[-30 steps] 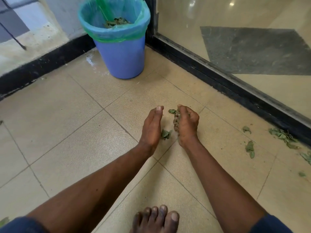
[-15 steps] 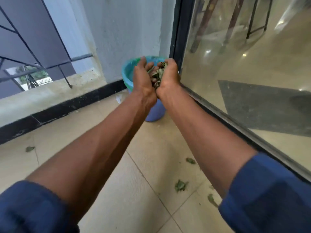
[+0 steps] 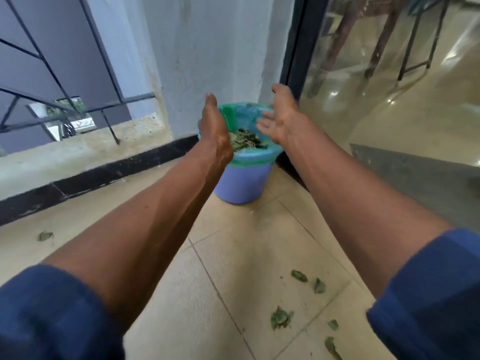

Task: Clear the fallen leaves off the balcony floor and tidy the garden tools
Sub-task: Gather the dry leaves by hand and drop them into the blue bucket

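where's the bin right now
In the head view the blue bin stands on the floor in the far corner, where the white wall meets the glass door frame.

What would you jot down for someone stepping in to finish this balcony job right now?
Left hand: open, empty, above the bin's rim.
Right hand: open, empty, above the bin.
Blue bin, green liner, stands in the corner by the glass door; leaves in the bin.
Done: at least one load binned.
Left: loose leaves on the tiles near the door, one leaf by the black skirting. No garden tools in view; find and tidy them.
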`<state>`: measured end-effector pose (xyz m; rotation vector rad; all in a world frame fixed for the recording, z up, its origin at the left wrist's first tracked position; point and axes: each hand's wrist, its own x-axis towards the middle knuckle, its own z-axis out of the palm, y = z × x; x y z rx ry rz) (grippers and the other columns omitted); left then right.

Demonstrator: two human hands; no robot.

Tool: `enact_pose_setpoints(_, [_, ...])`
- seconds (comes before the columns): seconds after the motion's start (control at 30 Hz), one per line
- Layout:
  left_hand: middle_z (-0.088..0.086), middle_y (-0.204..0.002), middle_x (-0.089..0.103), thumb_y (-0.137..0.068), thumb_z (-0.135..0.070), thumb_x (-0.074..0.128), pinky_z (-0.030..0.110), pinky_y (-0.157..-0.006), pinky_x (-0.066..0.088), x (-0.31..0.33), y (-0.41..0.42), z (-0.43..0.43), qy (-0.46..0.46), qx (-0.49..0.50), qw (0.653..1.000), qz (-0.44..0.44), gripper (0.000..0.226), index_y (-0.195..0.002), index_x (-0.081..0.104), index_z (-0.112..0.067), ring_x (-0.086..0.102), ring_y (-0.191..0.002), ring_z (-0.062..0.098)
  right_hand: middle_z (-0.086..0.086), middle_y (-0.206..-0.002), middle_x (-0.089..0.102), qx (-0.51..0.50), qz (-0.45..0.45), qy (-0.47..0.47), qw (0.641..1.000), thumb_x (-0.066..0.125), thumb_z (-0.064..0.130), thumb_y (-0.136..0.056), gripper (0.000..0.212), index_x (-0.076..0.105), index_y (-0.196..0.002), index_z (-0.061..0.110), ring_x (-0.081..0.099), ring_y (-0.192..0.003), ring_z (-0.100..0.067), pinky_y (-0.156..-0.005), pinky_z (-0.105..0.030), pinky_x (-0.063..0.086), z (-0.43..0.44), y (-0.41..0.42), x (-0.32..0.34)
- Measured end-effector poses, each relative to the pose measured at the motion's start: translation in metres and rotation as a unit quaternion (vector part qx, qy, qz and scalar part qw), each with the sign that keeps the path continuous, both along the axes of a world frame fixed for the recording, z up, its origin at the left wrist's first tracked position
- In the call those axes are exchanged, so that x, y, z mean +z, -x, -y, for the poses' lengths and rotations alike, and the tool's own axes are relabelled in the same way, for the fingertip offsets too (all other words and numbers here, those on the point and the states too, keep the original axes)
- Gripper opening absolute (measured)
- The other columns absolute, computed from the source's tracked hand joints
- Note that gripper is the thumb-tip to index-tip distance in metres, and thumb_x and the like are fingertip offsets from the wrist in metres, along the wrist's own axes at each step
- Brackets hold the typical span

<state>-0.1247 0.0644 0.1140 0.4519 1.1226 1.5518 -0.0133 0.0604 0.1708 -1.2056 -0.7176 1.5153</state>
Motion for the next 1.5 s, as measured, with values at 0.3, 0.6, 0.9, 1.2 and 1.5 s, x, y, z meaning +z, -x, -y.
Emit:
enact_pose_setpoints(0.3, [-0.005, -0.132, 0.063, -0.098, -0.052, 0.054, 0.026, -0.104, 0.045, -0.119, -0.056, 0.214, -0.155, -0.112, 0.85, -0.49, 0.048, -0.133, 0.061, -0.021, 0.057, -0.122, 0.006, 0.008, -0.112, 0.069, -0.018, 0.396, -0.112, 0.911, 0.062, 0.03, -0.101, 0.015, 0.068, -0.114, 0.029, 0.064, -0.102, -0.005, -0.076, -0.013, 0.052, 0.229, -0.116, -0.155])
enact_pose_setpoints(0.6, [0.012, -0.165, -0.035, -0.097, -0.077, 0.005, 0.052, -0.127, -0.013, -0.259, -0.087, 0.343, 0.03, -0.335, 0.605, -0.722, 0.093, -0.162, -0.02, -0.015, -0.036, -0.152, 0.026, -0.001, -0.149, 0.04, 0.0, 0.613, 0.029, 0.789, 0.059, 0.034, -0.099, 0.054, 0.04, -0.149, 0.026, 0.041, -0.136, -0.024, -0.112, -0.047, 0.038, 0.412, -0.24, -0.268])
enact_pose_setpoints(0.9, [0.007, -0.171, -0.022, -0.099, -0.073, 0.01, 0.052, -0.129, -0.004, -0.24, -0.195, 0.327, -0.27, -0.514, 0.456, -0.674, 0.088, -0.164, -0.014, -0.019, -0.021, -0.158, 0.022, -0.007, -0.163, 0.024, 0.044, 0.707, 0.061, 0.703, 0.036, 0.06, -0.098, 0.071, 0.023, -0.158, 0.025, 0.026, -0.151, -0.028, -0.123, -0.051, 0.024, 0.47, -0.313, -0.294])
enact_pose_setpoints(1.2, [0.011, -0.17, -0.02, -0.09, -0.086, 0.013, 0.052, -0.128, -0.006, -0.246, -0.179, 0.238, -0.101, -0.462, 0.482, -0.737, 0.103, -0.164, -0.01, -0.019, -0.017, -0.157, 0.03, -0.013, -0.168, 0.017, -0.047, 0.692, 0.164, 0.702, 0.023, 0.071, -0.092, 0.085, 0.021, -0.16, 0.019, 0.014, -0.155, -0.03, -0.126, -0.052, 0.018, 0.518, -0.345, -0.303])
enact_pose_setpoints(1.5, [0.003, -0.167, -0.03, -0.098, -0.075, 0.021, 0.049, -0.129, -0.004, -0.233, -0.276, 0.352, -0.307, -0.601, 0.325, -0.662, 0.09, -0.163, -0.017, -0.025, -0.027, -0.155, 0.02, -0.001, -0.173, -0.005, 0.042, 0.713, 0.149, 0.684, 0.016, 0.076, -0.092, 0.088, 0.002, -0.164, 0.028, -0.011, -0.158, -0.017, -0.129, -0.043, -0.004, 0.528, -0.35, -0.298])
